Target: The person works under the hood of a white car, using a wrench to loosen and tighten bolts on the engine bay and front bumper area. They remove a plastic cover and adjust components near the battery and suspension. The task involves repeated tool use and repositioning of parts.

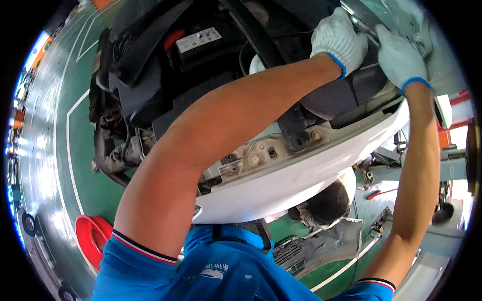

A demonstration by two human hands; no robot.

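Note:
Both my hands wear white knit gloves with blue cuffs and work at the far right of a car's engine bay. My left hand (338, 40) is closed, back upward, above the dark plastic trim (344, 93); its fingertips are hidden. Between the hands shows a thin shiny metal piece (357, 21), and I cannot make out whether it is a tool or part of the car. My right hand (401, 59) lies close beside it, fingers bent toward the same spot, against the pale inner body panel (442, 60). What either hand grips is too obscured to name.
A black car battery (201, 47) sits in the bay, behind a black brace (261, 40). The white body panel (301, 183) curves before my waist. A red basin (93, 241), a removed grey panel (326, 246) and a red-handled tool (381, 193) lie lower down.

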